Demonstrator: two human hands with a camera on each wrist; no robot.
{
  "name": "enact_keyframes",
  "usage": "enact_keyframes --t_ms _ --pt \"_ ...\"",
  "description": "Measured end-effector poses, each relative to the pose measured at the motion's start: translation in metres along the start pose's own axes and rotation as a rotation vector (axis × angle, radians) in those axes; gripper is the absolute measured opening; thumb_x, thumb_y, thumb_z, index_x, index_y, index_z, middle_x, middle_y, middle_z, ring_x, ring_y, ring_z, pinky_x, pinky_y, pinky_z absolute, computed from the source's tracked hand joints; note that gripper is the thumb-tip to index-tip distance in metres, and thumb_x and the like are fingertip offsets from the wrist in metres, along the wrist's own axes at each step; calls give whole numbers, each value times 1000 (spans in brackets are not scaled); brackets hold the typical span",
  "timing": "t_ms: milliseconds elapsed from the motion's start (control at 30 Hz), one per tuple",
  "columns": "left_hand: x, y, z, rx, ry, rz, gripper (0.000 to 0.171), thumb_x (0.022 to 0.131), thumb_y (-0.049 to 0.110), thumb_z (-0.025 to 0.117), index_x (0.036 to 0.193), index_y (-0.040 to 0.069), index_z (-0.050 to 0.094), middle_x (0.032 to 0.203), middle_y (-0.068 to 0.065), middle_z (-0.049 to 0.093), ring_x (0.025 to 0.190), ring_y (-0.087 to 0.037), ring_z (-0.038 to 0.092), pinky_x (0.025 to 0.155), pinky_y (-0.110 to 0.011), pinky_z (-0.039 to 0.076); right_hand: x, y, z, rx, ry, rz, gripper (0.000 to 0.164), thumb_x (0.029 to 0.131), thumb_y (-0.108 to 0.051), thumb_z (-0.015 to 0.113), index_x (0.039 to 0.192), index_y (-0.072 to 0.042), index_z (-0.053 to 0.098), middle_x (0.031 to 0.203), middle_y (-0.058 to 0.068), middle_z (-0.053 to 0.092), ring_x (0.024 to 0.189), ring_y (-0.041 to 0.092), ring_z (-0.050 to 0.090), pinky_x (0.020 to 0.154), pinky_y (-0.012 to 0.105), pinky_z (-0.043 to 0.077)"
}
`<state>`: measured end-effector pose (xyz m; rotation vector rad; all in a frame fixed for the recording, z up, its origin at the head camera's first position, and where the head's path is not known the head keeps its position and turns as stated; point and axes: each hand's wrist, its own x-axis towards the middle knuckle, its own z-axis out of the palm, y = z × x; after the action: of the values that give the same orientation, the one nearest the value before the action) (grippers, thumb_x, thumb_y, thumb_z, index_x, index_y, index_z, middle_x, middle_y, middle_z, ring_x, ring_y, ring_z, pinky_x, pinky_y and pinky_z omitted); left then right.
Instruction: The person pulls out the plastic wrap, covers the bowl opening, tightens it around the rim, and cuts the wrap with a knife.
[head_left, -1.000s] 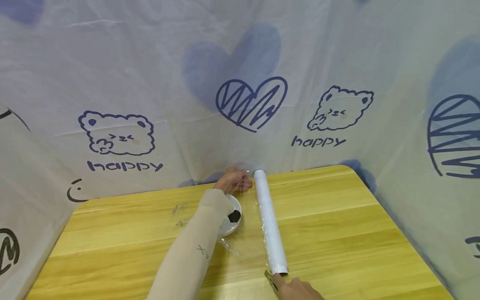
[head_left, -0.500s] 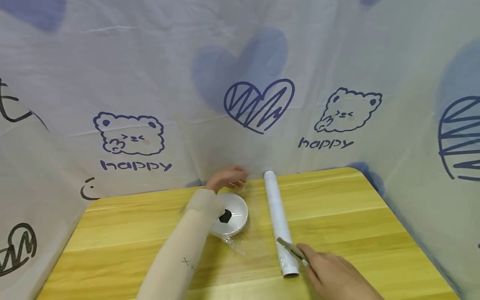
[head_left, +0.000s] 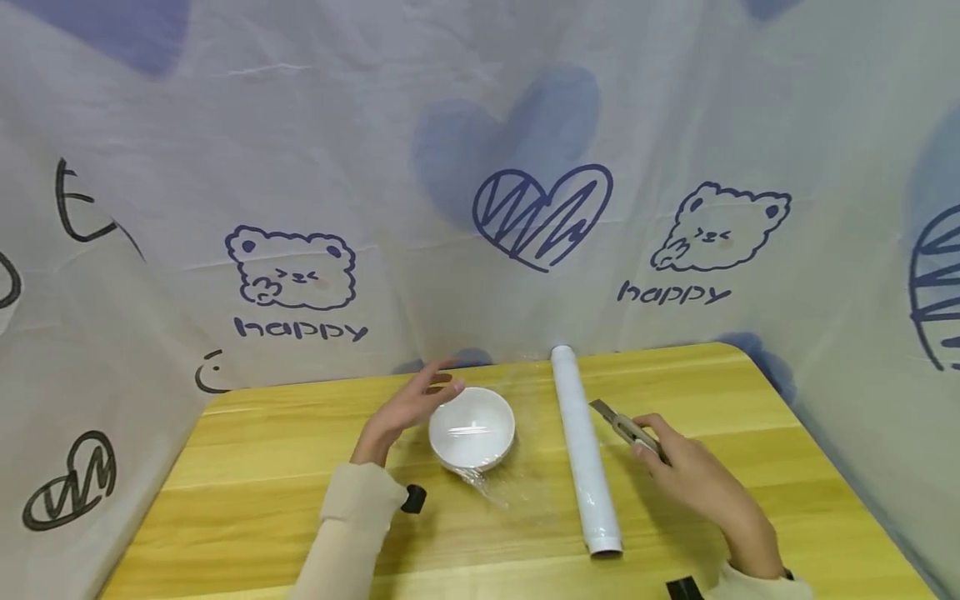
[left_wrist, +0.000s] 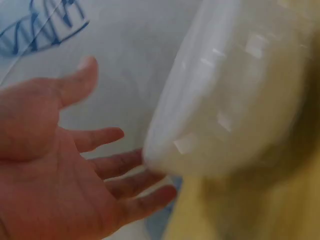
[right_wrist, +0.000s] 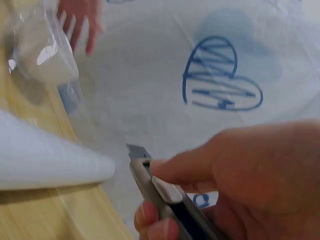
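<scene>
A white bowl (head_left: 472, 429) stands upright on the table with clear plastic wrap (head_left: 491, 487) over its top and bunched at its near side. My left hand (head_left: 412, 406) is at the bowl's left, fingers spread and holding nothing; in the left wrist view the palm faces the blurred bowl (left_wrist: 225, 100). Whether the fingers touch the bowl I cannot tell. My right hand (head_left: 693, 471) grips a utility knife (head_left: 630, 431), its blade out and pointing up and left, thumb on the slider in the right wrist view. Left of the knife lies a white roll of plastic wrap (head_left: 585, 450).
The wooden table (head_left: 262, 467) ends at the back against a printed cloth (head_left: 420, 275) with hearts and bears. The same cloth rises at both sides. A thin sheet of wrap lies between the bowl and the roll.
The left hand has drawn back from the table's far edge to the bowl's left side, uncovering the bowl. The right hand has carried the knife from the roll's near end to its right.
</scene>
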<state>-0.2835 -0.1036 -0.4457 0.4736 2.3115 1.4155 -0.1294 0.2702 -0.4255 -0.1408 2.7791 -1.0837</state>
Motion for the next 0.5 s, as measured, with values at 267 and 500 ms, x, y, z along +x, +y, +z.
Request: enact_keyframes --t_ms 267,500 --pt "-36 -53 12 -235 -116 110 118 85 12 86 164 3 -1 169 -23 4 152 -45 17 121 -51 24 23 31 1 23 134 147 55 109 -46 44 137 1 48 73 7 56 56 20 45 51 34 39" --pt "-43 -75 27 -384 -146 207 139 73 5 93 161 2 -14 170 -22 -2 154 -39 13 119 -32 26 38 61 13 245 195 211 51 112 -41 37 136 2 45 70 8 59 51 16 46 47 32 43"
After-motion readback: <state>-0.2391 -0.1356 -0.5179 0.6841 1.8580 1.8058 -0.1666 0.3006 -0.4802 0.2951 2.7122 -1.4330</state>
